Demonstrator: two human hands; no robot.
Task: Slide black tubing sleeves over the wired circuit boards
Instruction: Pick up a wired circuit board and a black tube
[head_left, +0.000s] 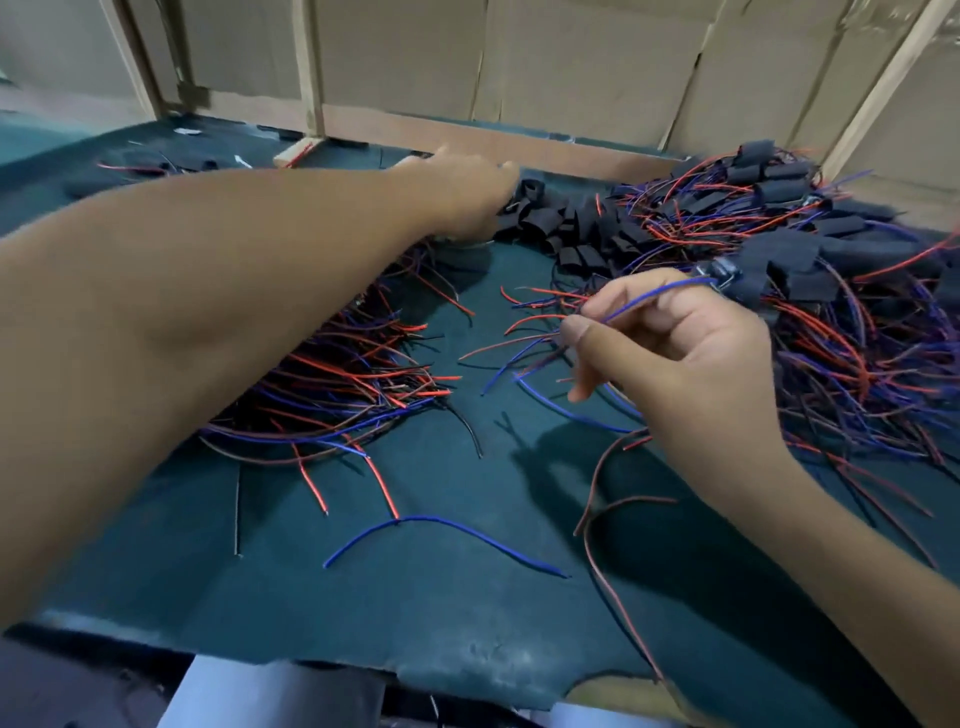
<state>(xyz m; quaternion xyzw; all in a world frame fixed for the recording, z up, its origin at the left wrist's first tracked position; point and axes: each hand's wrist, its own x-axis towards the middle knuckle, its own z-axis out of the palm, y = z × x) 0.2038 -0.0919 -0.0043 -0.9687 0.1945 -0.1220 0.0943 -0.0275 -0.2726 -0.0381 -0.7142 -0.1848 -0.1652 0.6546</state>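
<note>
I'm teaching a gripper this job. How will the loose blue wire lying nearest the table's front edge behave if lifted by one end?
The loose blue insulated wire would probably droop: it is thin and already lies in an arch. It looks very light. Its smooth insulation may slip from a weak pinch.

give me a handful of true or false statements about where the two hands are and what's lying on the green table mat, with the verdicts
1. The right hand pinches a thin blue wire that leads to a small circuit board. True.
2. The left hand rests flat on the near edge of the dark green table mat. False: it reaches to the far side, at the pile of loose short black tubing sleeves.
3. A heap of sleeved boards with red and blue wires lies on the right. True.
4. The single curved blue wire near the front lies on top of that heap. False: it lies alone on the bare mat.
</note>
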